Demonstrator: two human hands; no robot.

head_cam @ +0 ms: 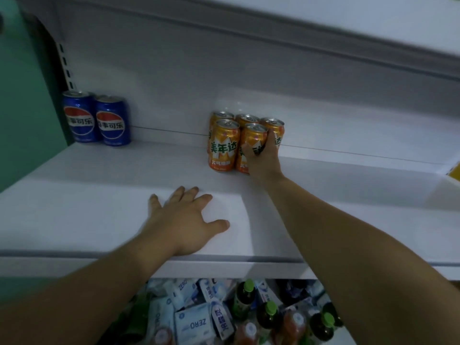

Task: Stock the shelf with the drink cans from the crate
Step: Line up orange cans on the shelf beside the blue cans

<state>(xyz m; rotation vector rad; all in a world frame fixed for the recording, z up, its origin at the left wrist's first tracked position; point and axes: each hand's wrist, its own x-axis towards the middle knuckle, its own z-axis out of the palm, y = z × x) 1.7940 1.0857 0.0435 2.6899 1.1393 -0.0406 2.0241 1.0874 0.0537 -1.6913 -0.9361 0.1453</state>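
Note:
Several orange drink cans (224,145) stand in a tight cluster near the back of the white shelf (99,200). My right hand (262,158) is wrapped around the front right orange can (252,138), which stands upright on the shelf next to the others. My left hand (185,220) lies flat on the shelf's front part, fingers spread, holding nothing. Two blue cola cans (97,119) stand side by side at the shelf's far left corner. The crate itself is not clearly seen.
Below the shelf's front edge lie mixed goods: white and blue packs (191,322) and green-capped bottles (245,297). A green wall (22,95) borders the shelf on the left. Another shelf (348,28) hangs overhead. A yellow object (454,173) shows at the right edge.

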